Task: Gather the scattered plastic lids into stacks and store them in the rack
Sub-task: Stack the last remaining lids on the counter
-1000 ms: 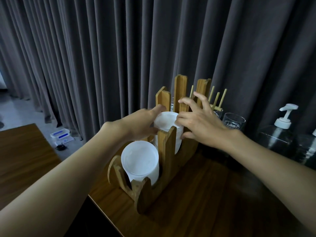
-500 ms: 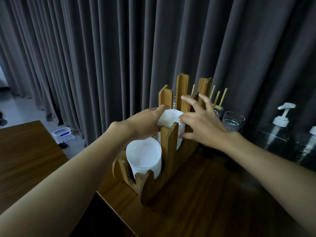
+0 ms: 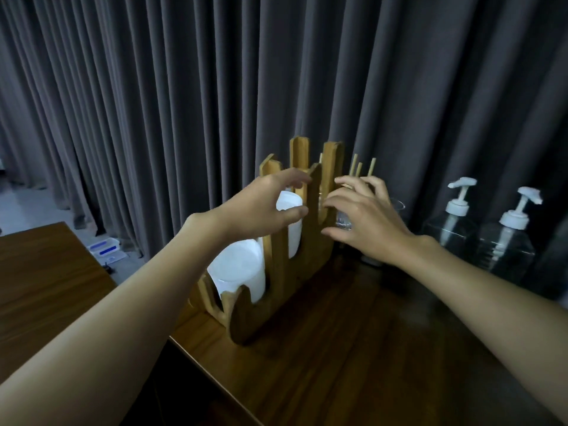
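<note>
A wooden rack (image 3: 285,290) stands on the dark wooden table (image 3: 353,348) near its left edge. Two stacks of white plastic lids lie on their sides in it: a front stack (image 3: 238,269) in the near slot and a rear stack (image 3: 292,229) in the slot behind. My left hand (image 3: 261,210) hovers at the rear stack with fingers spread, its thumb close against the stack's top rim; I cannot tell whether they touch. My right hand (image 3: 365,219) is just right of the rack's tall posts, fingers spread and holding nothing.
Behind my right hand stand a drinking glass (image 3: 398,207) and wooden sticks (image 3: 364,167). Two clear pump bottles (image 3: 455,229) (image 3: 510,241) stand at the right. A grey curtain hangs right behind. A second table (image 3: 46,272) sits left across a gap, with a small box (image 3: 104,245) on the floor.
Both hands have loosened from the rear lid stack. My right hand has drawn off to the right of the rack, and my left hand has spread open over the stack.
</note>
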Demonstrator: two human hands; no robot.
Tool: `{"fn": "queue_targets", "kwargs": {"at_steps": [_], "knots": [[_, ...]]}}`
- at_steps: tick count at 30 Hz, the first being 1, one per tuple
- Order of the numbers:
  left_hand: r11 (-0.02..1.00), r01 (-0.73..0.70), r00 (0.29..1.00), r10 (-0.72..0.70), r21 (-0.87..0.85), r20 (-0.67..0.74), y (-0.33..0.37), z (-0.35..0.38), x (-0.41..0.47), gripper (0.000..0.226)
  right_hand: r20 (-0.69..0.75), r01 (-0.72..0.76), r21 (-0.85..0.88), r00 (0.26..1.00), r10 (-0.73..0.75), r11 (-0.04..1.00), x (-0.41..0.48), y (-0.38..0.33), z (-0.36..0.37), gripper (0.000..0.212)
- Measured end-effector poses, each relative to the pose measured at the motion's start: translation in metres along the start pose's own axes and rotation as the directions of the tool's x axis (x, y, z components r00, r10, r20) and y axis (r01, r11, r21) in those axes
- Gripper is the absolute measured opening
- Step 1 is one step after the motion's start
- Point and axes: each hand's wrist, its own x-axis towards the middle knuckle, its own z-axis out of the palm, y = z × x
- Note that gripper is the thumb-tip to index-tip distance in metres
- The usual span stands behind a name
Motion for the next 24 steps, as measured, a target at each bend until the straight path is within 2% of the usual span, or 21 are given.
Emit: {"fn": "queue_targets", "kwargs": {"at_steps": [4,8,12,15,18,21,24], "knots": [[0.995,-0.075,0.997,0.075,-0.063,-0.002,0.05,0.033,0.005,0.043,0.011,-0.081,0.001,0.997,0.081,0.997,-0.054,0.026,-0.026,0.045],[0.965,-0.133,0.991,0.131,-0.225,-0.024,0.116,0.098,0.01,0.025,0.078,-0.231,0.006,0.97,0.23,0.973,-0.139,0.05,-0.067,0.044],[0.918,-0.134,0.982,0.173,-0.374,0.073,0.201,0.186,0.001,0.017,0.121,-0.419,0.028,0.903,0.413,0.908,-0.259,0.067,-0.11,0.04],[0.88,-0.133,0.958,0.232,-0.457,0.167,0.262,0.255,-0.014,0.016,0.135,-0.592,0.02,0.8,0.585,0.806,-0.353,0.073,-0.146,0.039],[0.846,-0.086,0.929,0.259,-0.527,0.266,0.316,0.317,-0.033,0.016,0.121,-0.742,-0.008,0.664,0.738,0.67,-0.44,0.073,-0.182,0.045],[0.813,-0.042,0.894,0.29,-0.581,0.341,0.362,0.361,-0.053,0.018,0.071,-0.863,-0.099,0.49,0.869,0.495,-0.513,0.07,-0.213,0.038],[0.814,0.005,0.853,0.3,-0.581,0.427,0.393,0.389,-0.065,0.018,0.065,-0.941,-0.171,0.285,0.956,0.292,-0.559,0.065,-0.236,0.055]]}}
